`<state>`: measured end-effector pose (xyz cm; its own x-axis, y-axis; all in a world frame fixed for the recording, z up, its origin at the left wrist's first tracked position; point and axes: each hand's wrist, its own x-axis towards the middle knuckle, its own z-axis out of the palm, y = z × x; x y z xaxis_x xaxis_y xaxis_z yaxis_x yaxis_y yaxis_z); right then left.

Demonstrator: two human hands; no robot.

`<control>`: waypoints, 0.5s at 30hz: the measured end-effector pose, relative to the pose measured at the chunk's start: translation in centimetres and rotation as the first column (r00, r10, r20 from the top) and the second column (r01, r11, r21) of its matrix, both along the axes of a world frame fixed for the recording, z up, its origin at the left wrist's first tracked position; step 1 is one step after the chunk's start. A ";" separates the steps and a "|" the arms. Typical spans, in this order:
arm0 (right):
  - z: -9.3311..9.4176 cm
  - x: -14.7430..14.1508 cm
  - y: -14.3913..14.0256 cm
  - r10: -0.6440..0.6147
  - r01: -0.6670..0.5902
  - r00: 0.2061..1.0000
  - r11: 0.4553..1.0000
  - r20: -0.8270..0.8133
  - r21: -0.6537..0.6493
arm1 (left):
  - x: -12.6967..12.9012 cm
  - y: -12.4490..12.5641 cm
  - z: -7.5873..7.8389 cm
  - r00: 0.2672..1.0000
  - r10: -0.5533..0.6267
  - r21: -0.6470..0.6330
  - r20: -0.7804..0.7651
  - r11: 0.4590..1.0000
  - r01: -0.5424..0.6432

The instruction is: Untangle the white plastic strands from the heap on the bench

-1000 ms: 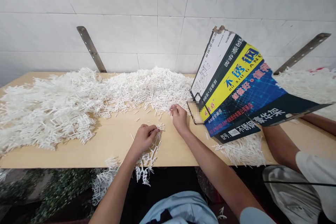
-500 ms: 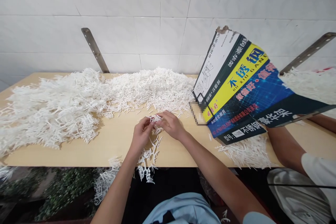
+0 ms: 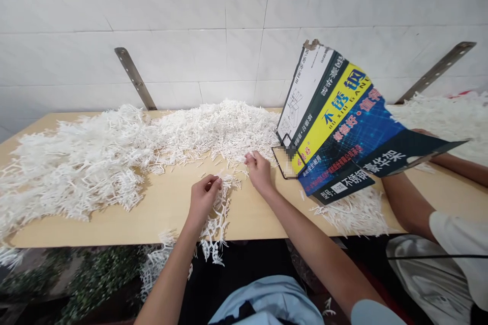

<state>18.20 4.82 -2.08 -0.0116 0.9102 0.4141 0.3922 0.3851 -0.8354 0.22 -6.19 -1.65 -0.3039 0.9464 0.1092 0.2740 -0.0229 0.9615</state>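
Above the tabletop (image 3: 160, 218), right hand (image 3: 261, 172) just parted from my left hand (image 3: 204, 194), which alone pinches sprigs (image 3: 214, 231); right fingertips closed near pile (image 3: 229, 129), contents unclear.

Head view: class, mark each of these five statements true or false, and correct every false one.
1. The printed cardboard stands to the right of the left hand and the right hand. True.
2. The two hands touch each other. False: they are apart.
3. White strands hang over the near edge of the table. True.
4. The wall behind is dark wood. False: it is pale and tiled.
5. Another person's arm shows on the right. True.
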 end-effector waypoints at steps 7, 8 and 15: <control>0.3 -1.2 -2.2 0.408 -0.467 0.844 0.878 0.347 0.104 | 0.3 0.4 -0.1 1.000 -0.007 0.023 0.008 1.000 0.007; 0.1 -1.2 -2.2 0.429 -0.478 0.843 0.874 0.325 0.087 | 0.3 0.4 -0.2 1.000 -0.016 0.021 -0.006 1.000 0.016; -1.1 -0.4 0.6 -0.063 0.044 0.982 0.993 -0.176 -0.109 | 0.6 0.5 -0.2 0.972 -0.093 0.019 -0.217 0.995 0.099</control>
<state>17.80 5.43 -3.14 0.1040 0.9456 0.3084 0.2507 0.2752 -0.9281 0.86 -5.72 -1.84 -0.1783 0.9654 0.1904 0.4695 -0.0866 0.8787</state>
